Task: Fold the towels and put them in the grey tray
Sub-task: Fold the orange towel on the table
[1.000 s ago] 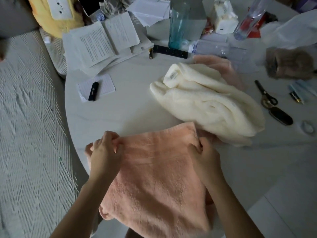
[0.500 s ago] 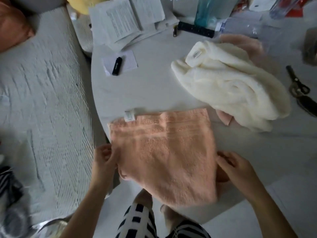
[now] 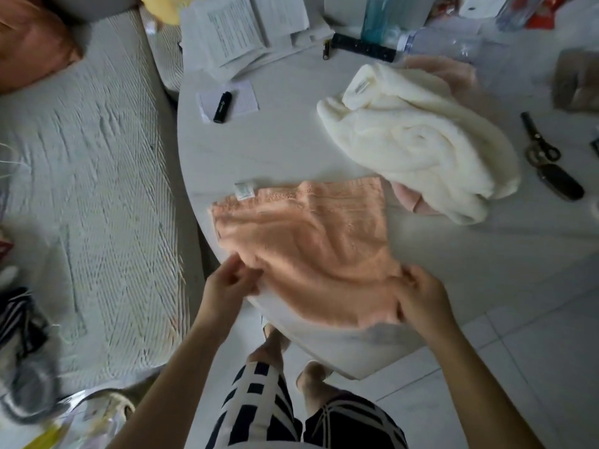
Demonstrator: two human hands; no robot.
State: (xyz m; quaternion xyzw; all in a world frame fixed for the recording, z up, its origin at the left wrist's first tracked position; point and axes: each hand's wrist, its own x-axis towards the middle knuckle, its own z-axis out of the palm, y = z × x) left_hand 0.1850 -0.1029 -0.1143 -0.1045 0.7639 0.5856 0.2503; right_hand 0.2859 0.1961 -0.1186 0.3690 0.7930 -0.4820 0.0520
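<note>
I've got the peach towel [image 3: 308,247] at the white table's [image 3: 275,150] near edge, left hand [image 3: 227,286] and right hand [image 3: 421,299] each pinching a near corner (right looks so). It overhangs; a loosened pinch drops it floorward.

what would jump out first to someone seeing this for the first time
The peach towel spread at the near edge of the round white table, with the left hand and right hand gripping its two near corners. Just beyond it to the right lies a crumpled cream towel, unfolded.
</note>
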